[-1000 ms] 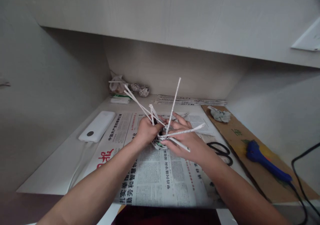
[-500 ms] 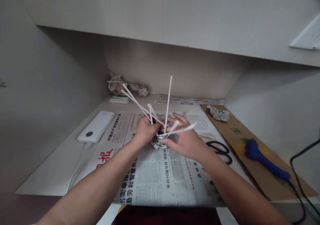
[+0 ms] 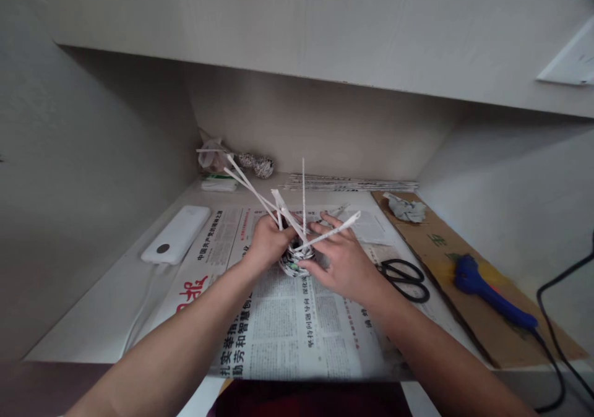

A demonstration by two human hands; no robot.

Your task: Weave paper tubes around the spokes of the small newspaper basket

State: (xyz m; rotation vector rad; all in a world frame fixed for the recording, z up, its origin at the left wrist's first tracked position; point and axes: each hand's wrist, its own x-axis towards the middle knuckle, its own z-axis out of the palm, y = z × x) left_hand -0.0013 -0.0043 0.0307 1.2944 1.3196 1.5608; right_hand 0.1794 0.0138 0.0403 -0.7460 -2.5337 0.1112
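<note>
A small round basket woven from rolled newspaper [image 3: 295,262] sits on the spread newspaper, with several white paper tubes [image 3: 327,230] sticking up and outward from its rim. My left hand [image 3: 270,242] is closed on the basket's left side, its thumb at the rim. On the opposite side my right hand [image 3: 344,257] has its fingers apart; the thumb rests by the basket's wall and the other fingers extend behind the slanting tube. The far side of the basket is hidden by the tubes and fingers.
Black-handled scissors [image 3: 404,279] lie right of my right hand. A blue glue gun [image 3: 492,293] and crumpled paper [image 3: 404,208] rest on cardboard [image 3: 429,244]. A white power bank [image 3: 177,234] is at left. Paper tubes [image 3: 352,184] and a woven gourd shape [image 3: 256,164] lie behind.
A blurred paper tube by my right fingers no longer shows there. The upright tube has shifted left, and my right fingers have spread. My left hand keeps its hold on the basket.
</note>
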